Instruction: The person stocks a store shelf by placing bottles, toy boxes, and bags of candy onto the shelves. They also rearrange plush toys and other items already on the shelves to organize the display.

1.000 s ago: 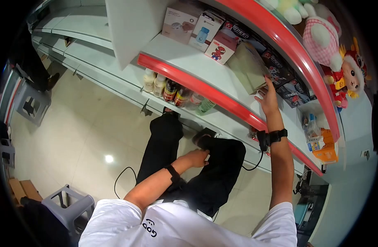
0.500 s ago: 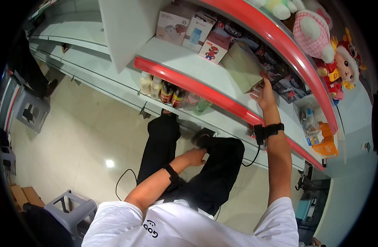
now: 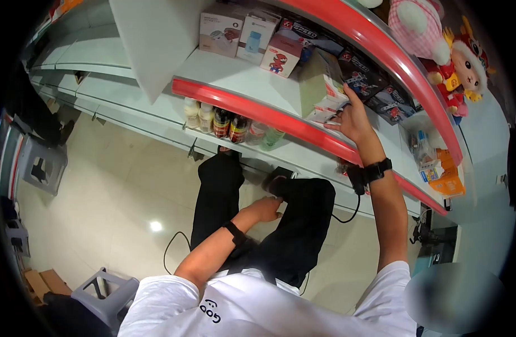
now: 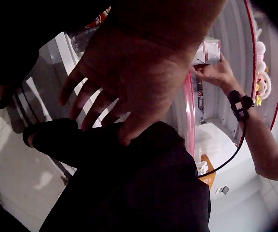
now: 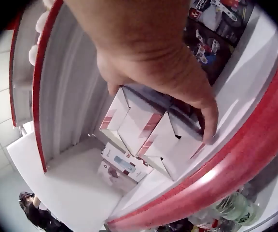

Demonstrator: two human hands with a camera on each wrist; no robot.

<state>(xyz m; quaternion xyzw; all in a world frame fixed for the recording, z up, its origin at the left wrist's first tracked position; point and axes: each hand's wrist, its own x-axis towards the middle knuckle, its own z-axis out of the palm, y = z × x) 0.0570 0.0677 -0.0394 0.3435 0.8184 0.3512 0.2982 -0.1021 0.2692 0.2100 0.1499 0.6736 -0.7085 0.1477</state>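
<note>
On the middle shelf my right hand (image 3: 356,121) grips two white cartons (image 5: 151,140) side by side, with fingers and thumb spanning their outer sides. Red marks show on the cartons' flapped ends in the right wrist view. From the head, their pale greenish side (image 3: 314,84) also shows, close to a small red-and-white box (image 3: 281,55) with a cartoon figure. Dark toy boxes (image 3: 362,73) stand behind. My left hand (image 4: 129,82) hangs over the black-trousered leg, fingers loosely extended and holding nothing.
Red edging (image 3: 258,109) runs along the shelf front, with bottles (image 3: 221,121) below it. Another red-edged shelf above bears plush toys (image 3: 418,31). A white divider panel (image 3: 148,45) stands at the left. Grey stools (image 3: 103,295) are on the floor.
The cartons have turned in my right hand, so their white and red ends now face me more. The head view has shifted slightly. My left hand stays by the leg.
</note>
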